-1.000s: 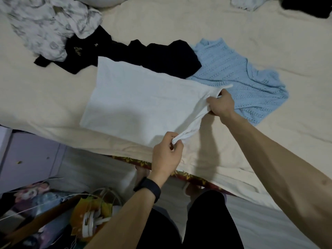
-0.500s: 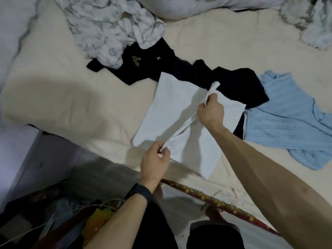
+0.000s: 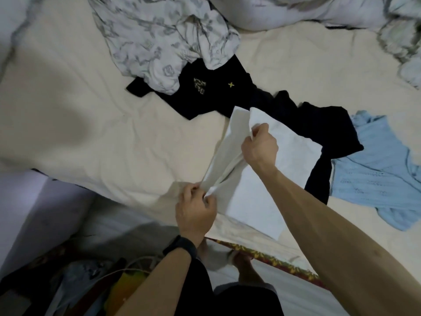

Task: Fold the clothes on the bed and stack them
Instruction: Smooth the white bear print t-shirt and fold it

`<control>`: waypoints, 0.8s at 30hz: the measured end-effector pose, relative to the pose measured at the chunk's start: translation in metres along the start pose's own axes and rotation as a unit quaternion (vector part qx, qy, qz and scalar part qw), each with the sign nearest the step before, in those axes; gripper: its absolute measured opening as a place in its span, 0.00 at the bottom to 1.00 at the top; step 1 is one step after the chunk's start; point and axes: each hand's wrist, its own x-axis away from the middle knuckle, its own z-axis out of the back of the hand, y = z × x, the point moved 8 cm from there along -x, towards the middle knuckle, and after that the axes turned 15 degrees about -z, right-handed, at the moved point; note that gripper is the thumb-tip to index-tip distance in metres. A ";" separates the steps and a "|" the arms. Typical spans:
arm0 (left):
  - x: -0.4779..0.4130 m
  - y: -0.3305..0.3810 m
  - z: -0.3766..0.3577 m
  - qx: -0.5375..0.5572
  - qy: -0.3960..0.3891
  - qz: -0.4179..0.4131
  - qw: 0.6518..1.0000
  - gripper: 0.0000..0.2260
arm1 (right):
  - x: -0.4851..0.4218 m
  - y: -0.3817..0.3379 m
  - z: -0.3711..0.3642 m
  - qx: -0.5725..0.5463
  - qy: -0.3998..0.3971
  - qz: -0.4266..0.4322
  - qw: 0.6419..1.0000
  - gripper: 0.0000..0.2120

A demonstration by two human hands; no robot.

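A white garment (image 3: 255, 195) lies near the front edge of the cream bed (image 3: 91, 133), one side lifted and folded over towards the left. My left hand (image 3: 196, 208) pinches its near corner. Farther up, my right hand (image 3: 259, 147) grips the far corner of the same raised edge. A black garment with a small yellow mark (image 3: 218, 92) lies behind it, and another dark one (image 3: 323, 133) lies partly under it. A light blue knit top (image 3: 376, 167) is spread out to the right. A grey-patterned white garment (image 3: 164, 39) is crumpled at the back.
A pale bundle of bedding (image 3: 307, 12) lies at the far edge. The bed's front edge shows a red patterned trim (image 3: 268, 256). Below it are my legs in dark shorts, and clutter with white cables (image 3: 109, 279) on the floor to the left.
Both hands have carried the white garment's right edge up and over to the left, so the garment now looks much narrower. The camera view has shifted left across the bed.
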 end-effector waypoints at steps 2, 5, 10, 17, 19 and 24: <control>-0.001 -0.005 -0.003 -0.021 -0.013 0.002 1.000 0.11 | 0.001 -0.003 -0.005 -0.002 -0.001 -0.001 1.000 0.09; -0.008 -0.016 -0.011 -0.013 -0.052 0.027 0.998 0.13 | -0.001 -0.009 -0.014 0.001 -0.008 0.003 1.000 0.08; -0.013 -0.038 -0.023 0.062 -0.115 0.088 0.987 0.11 | -0.006 -0.017 -0.029 -0.018 0.000 0.004 1.000 0.06; -0.018 -0.053 -0.029 0.071 -0.223 0.110 0.966 0.10 | -0.007 -0.027 -0.057 0.130 -0.077 0.001 0.988 0.21; -0.020 -0.053 -0.029 0.084 -0.230 0.117 0.963 0.10 | -0.009 -0.029 -0.047 0.112 -0.046 0.012 0.993 0.19; -0.018 -0.055 -0.035 0.098 -0.243 0.144 0.954 0.07 | -0.024 -0.044 -0.007 0.081 0.069 0.100 0.989 0.21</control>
